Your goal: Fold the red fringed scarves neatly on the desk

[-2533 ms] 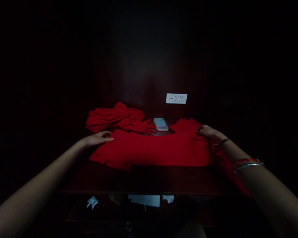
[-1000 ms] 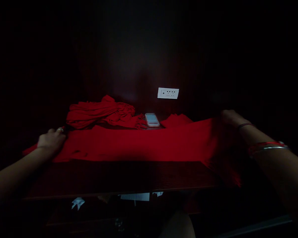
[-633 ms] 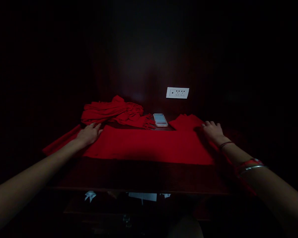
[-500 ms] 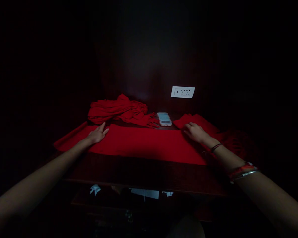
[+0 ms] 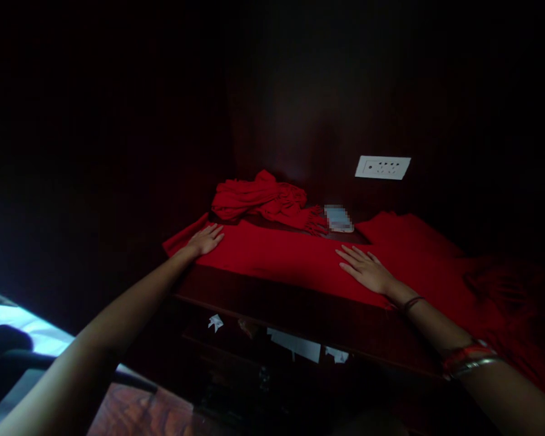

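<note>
Head view. Dim light. Long red cloth (image 5: 272, 254) lies spread along the desk (image 5: 254, 287), its near border roughly following the desk's front edge. Left hand (image 5: 205, 240) palm down near the cloth's left end, fingers a little apart, clamped on nothing. Right hand (image 5: 367, 271) flat on it nearer the desk's right side, fingers fanned well apart, likewise gripping nothing.

Hazards, as judged: flat palms press but do not pinch, so uneven pressure or a sideways push could skew the cloth or raise creases. Its right part runs into shadow beside the forearm; whether it overhangs the desk's right edge cannot be told. If it does, its weight might draw the rest that way once the palms lift. Bangles (image 5: 472, 357) on the right forearm are close to that dark stretch; a loose thread could catch on them.

Toward the desk's back edge, a bunched red scarf (image 5: 254, 197) sits behind the cloth, its fringe (image 5: 315, 219) just beside a phone (image 5: 338, 218). Red against red: fingers could take up both layers by mistake, and a tugged fringe might nudge the phone. Folded red fabric (image 5: 404, 233) at back right; whether joined to the cloth, unclear. Poor light could hide a wrinkle there.
</note>
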The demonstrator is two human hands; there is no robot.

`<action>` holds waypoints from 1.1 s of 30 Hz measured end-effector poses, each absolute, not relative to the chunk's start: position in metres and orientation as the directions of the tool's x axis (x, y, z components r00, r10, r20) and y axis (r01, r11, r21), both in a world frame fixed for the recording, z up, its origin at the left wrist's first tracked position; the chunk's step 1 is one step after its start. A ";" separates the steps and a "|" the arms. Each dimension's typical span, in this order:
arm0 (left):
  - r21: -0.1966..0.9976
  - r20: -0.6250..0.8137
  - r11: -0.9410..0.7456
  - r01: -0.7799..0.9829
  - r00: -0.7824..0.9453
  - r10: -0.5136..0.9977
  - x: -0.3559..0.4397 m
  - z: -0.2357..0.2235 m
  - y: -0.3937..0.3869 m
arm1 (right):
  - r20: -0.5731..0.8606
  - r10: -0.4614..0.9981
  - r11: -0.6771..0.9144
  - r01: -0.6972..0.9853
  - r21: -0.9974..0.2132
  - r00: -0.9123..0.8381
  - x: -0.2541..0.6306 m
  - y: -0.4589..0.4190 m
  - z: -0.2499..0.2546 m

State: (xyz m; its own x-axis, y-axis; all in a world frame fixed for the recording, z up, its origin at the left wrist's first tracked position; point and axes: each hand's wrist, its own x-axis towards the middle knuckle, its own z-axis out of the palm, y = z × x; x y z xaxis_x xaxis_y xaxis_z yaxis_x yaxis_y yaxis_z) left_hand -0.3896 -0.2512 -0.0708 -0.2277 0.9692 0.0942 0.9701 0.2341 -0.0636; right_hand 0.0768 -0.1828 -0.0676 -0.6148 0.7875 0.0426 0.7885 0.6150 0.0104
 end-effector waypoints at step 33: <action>0.011 0.338 0.216 0.976 -0.207 0.918 -0.392 -0.055 -0.286 | 0.132 0.705 0.697 0.715 0.049 -0.696 0.083 -0.199 -0.073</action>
State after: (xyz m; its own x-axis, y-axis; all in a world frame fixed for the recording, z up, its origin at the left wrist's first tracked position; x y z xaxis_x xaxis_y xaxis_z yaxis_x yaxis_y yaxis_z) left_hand -0.3921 -0.2861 -0.0550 -0.2068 0.9181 0.3381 0.9764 0.2157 0.0114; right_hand 0.0825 -0.1987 -0.0731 -0.6964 0.7055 0.1316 0.7154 0.6970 0.0490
